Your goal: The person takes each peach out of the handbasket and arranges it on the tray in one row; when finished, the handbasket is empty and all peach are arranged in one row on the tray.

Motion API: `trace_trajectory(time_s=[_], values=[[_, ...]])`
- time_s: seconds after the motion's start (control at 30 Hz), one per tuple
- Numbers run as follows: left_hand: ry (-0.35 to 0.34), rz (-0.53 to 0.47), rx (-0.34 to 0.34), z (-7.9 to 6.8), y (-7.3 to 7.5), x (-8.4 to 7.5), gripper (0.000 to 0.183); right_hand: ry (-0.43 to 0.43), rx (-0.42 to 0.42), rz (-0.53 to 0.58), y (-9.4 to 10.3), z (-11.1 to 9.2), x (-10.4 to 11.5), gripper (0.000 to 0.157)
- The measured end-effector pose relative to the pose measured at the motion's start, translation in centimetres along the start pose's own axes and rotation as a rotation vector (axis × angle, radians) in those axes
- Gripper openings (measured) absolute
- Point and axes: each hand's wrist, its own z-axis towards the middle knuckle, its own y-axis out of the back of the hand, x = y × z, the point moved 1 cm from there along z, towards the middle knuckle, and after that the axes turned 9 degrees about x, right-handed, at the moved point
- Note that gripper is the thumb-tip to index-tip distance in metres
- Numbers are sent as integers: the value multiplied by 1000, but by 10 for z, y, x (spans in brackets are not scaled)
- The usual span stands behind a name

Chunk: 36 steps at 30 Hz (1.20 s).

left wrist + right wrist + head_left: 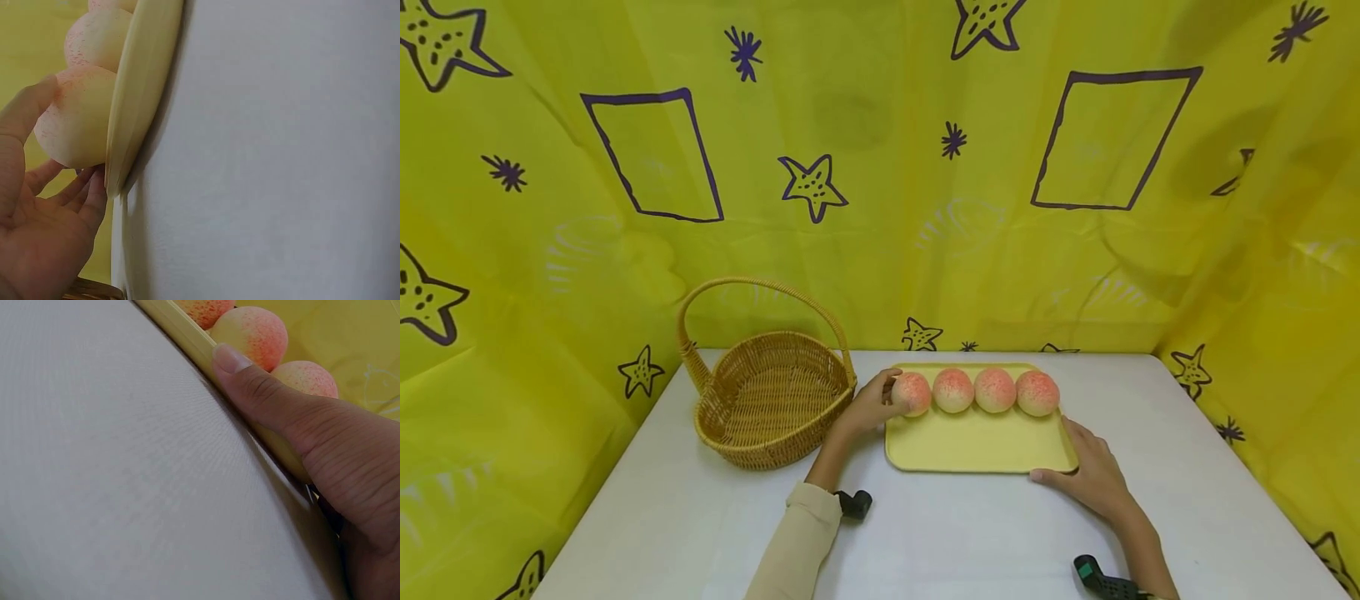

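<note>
Several pink-and-cream peaches stand in a row along the back of a yellow tray (977, 446). At the row's left end, my left hand (874, 402) holds the leftmost peach (913, 393); in the left wrist view its thumb lies on the near side of the peach (81, 125) and its fingers reach round the other side. My right hand (1093, 471) grips the tray's front right corner. Its thumb (256, 387) presses on the front rim in the right wrist view, while the other fingers there are mostly hidden. The rightmost peach (1037, 393) is just beyond this hand.
Left of the tray, a wicker basket (775, 442) with a tall arched handle (760, 283) stands close to my left forearm. Both sit on a white table (970, 533). A yellow patterned cloth (880, 250) hangs behind and along the sides.
</note>
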Motion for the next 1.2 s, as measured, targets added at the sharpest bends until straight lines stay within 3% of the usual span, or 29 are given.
trace_trajectory(time_s=[0.43, 0.63, 0.9, 1.07, 1.2], values=[[20, 12, -32, -12, -1, -14, 75, 31, 11, 14, -1, 7, 0, 111], [53, 49, -65, -20, -11, -25, 69, 44, 33, 36, 4, 7, 1, 111], [-65, 177, -12, -35, -24, -58, 58, 101, 35, 118, 18, 8, -11, 111], [-46, 329, -43, -59, -23, -80, 69, 95, 59, 193, 22, 3, -19, 97], [-50, 576, -132, -84, -16, -91, 75, 60, 83, 281, 27, -7, -19, 90]])
